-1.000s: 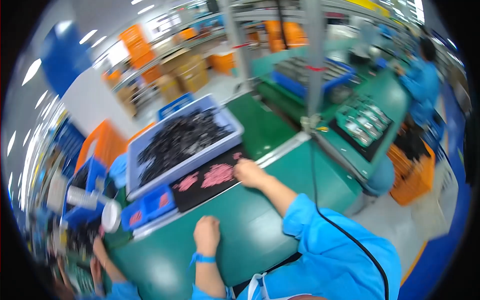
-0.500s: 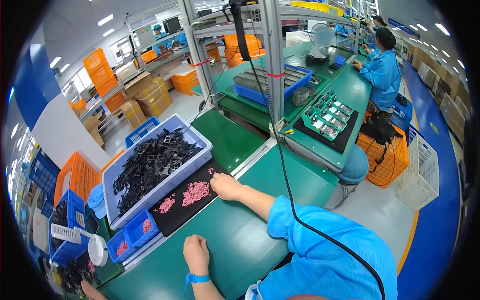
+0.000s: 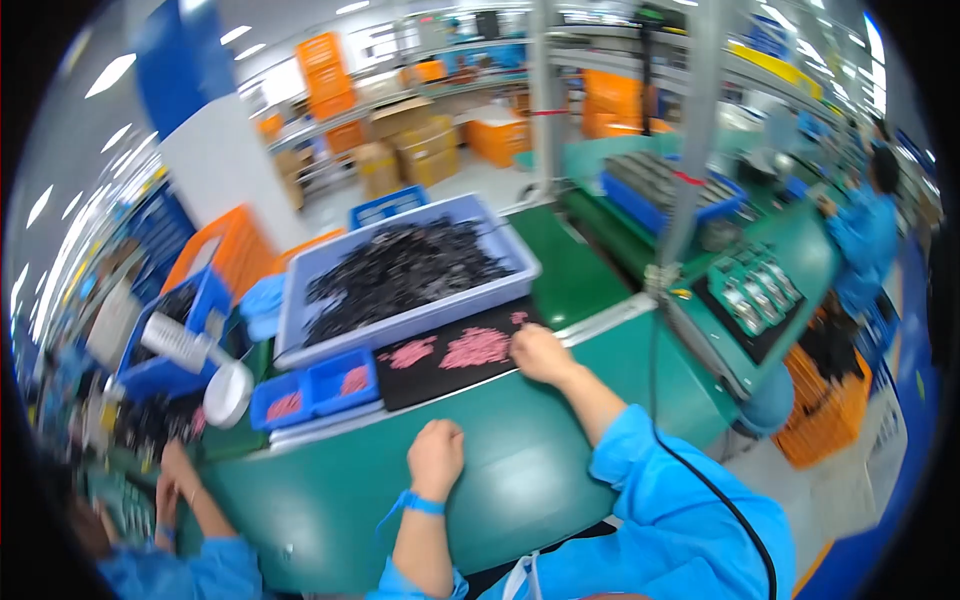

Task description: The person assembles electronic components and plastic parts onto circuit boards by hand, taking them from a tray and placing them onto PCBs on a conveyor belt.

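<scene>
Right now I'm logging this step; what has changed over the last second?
The view swung left, so the scene sits further right. No grasp or release is visible. The right hand stayed beside the pink pieces on the black mat, the left hand over the green workbench.

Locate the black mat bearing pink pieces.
In the head view, the black mat lies near centre, beside the pale blue bin, right of the blue trays, by the right hand.

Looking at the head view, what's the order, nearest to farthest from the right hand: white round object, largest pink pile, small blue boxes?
From the right hand:
1. Largest pink pile, just left
2. Small blue boxes, farther left
3. White round object, left beyond the boxes
</scene>
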### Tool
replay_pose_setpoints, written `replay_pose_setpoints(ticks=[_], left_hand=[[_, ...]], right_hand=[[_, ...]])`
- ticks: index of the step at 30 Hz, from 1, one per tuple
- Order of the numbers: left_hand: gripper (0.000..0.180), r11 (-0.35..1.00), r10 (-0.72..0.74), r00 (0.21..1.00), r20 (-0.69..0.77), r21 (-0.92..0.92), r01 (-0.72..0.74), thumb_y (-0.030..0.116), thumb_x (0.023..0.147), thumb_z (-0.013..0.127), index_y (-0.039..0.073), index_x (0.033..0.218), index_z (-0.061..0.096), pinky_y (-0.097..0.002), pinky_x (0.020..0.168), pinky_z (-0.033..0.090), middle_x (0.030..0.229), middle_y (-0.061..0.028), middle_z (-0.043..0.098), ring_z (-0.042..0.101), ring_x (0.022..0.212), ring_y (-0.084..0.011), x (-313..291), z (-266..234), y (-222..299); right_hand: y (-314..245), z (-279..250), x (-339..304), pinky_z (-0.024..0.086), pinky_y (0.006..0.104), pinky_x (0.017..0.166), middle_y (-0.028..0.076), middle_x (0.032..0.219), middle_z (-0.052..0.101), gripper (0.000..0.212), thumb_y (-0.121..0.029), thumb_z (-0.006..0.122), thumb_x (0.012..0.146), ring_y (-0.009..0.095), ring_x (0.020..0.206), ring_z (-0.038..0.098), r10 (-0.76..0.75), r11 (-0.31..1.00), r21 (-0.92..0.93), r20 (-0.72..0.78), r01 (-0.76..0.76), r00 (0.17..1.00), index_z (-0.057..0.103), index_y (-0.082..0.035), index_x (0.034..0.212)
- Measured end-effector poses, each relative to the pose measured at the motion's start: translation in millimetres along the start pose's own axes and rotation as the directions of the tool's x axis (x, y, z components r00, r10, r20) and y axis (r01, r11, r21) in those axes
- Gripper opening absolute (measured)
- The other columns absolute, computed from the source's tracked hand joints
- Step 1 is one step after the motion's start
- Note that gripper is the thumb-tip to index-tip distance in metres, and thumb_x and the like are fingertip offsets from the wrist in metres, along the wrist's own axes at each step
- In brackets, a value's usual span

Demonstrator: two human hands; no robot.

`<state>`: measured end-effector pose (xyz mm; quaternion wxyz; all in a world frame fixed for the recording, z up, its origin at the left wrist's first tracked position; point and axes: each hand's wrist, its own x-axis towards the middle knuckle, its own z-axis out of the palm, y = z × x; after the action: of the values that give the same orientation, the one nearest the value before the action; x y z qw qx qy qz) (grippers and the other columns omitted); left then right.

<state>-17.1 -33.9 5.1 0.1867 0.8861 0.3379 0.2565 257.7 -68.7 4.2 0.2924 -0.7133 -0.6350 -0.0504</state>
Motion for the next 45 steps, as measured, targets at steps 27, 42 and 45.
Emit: replay_pose_setpoints(ticks=[27, 42, 45], left_hand=[[0.008, 0.946, -0.08, 0.99, -0.112, -0.323, 0.04, 0.006, 0.079, 0.065, 0.002, 0.077, 0.059, -0.0313, 0.058, 0.045, 0.072, -0.0088, 0.056, 0.055, 0.061, -0.019, 17.6, 10.6, -18.2], [0.008, 0.905, -0.087, 0.991, -0.1, -0.424, 0.037, 0.002, 0.08, 0.063, 0.0, 0.077, 0.055, -0.027, 0.059, 0.044, 0.075, -0.0064, 0.053, 0.051, 0.064, -0.0139, 10.0, 9.0, -22.3], [0.008, 0.916, -0.074, 0.992, -0.105, -0.4, 0.026, 0.002, 0.081, 0.063, 0.0, 0.078, 0.056, -0.0266, 0.06, 0.044, 0.074, -0.0059, 0.053, 0.051, 0.064, -0.0134, 11.2, 9.4, -20.2]], right_hand=[[160.0, -185.2, -212.5, 0.045, 0.0469, 0.074, 0.019, 0.085, 0.059, 0.008, -0.009, 0.056, 0.086, 0.039, 0.085, 0.057, 0.556, 0.779, -0.012, -0.448, -0.626, 0.7, 0.052, -0.003, 0.089], [222.1, -219.5, -219.8, 0.044, 0.0472, 0.078, 0.022, 0.091, 0.06, 0.008, -0.01, 0.052, 0.087, 0.039, 0.092, 0.057, 0.603, 0.718, -0.082, -0.423, -0.691, 0.676, 0.053, -0.003, 0.09], [255.1, -224.0, -232.9, 0.045, 0.0461, 0.074, 0.019, 0.086, 0.057, 0.005, -0.008, 0.054, 0.087, 0.039, 0.086, 0.057, 0.549, 0.736, -0.106, -0.484, -0.668, 0.681, 0.052, -0.005, 0.089]])
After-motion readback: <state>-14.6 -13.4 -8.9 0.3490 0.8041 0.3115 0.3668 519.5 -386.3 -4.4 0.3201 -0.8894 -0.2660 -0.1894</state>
